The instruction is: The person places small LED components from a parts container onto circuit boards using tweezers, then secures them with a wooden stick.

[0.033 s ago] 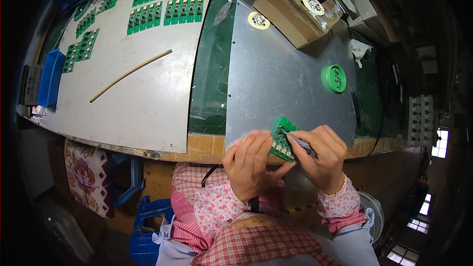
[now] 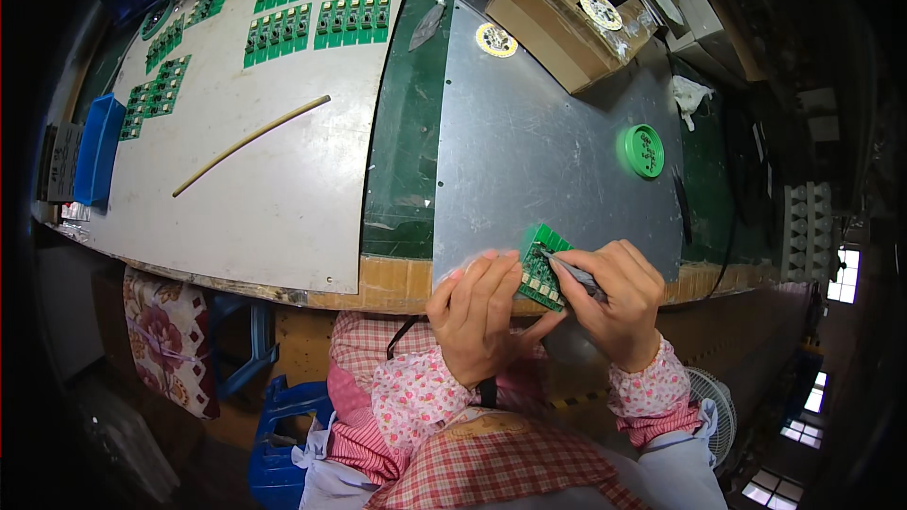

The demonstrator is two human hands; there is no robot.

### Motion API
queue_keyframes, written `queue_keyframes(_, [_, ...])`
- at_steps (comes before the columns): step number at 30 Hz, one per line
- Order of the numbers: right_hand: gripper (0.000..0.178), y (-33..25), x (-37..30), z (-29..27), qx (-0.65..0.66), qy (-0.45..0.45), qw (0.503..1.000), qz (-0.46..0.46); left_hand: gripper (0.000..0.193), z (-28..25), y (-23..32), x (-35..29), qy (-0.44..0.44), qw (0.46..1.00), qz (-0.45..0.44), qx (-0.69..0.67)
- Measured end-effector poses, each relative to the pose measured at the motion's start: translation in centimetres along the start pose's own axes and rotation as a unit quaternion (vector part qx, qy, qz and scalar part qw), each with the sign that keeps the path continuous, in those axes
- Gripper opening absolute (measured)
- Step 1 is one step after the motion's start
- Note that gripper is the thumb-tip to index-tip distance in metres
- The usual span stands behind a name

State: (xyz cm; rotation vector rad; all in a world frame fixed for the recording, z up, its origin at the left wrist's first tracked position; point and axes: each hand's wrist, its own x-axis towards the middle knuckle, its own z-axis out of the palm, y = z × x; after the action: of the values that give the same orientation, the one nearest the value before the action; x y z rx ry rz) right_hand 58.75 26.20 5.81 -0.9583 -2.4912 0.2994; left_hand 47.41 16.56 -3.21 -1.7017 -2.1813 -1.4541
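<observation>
Head view. Your left hand (image 2: 480,310) grips a small green circuit board (image 2: 540,266) by its left edge, fingers curled over the top, thumb underneath. Board is tilted, held just above the near edge of the grey metal sheet (image 2: 539,151) on the bench. Your right hand (image 2: 616,298) is closed around a slim grey tool (image 2: 573,271), tip touching the board's right side. Green round lid (image 2: 642,150) lies toward the sheet's right edge. Cardboard box (image 2: 567,19) sits at the sheet's far edge. Rows of green boards (image 2: 321,5) cover the far part of the white panel (image 2: 283,179); a thin stick (image 2: 250,144) lies mid-panel. Blue bin (image 2: 97,149) at the bench's left edge.
</observation>
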Motion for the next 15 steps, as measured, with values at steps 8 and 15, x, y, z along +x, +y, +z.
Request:
queue_keyframes(8, [0.017,0.34,0.49,0.54,-0.019,0.006,1.0,-0.017,0.064,0.46,-0.5,0.15,0.009,1.0,0.009,-0.001])
queue_keyframes(15, [0.017,0.3,0.6,0.51,-0.028,-0.002,0.999,-0.029,0.063,0.39,-0.48,0.24,0.006,1.0,0.013,0.0])
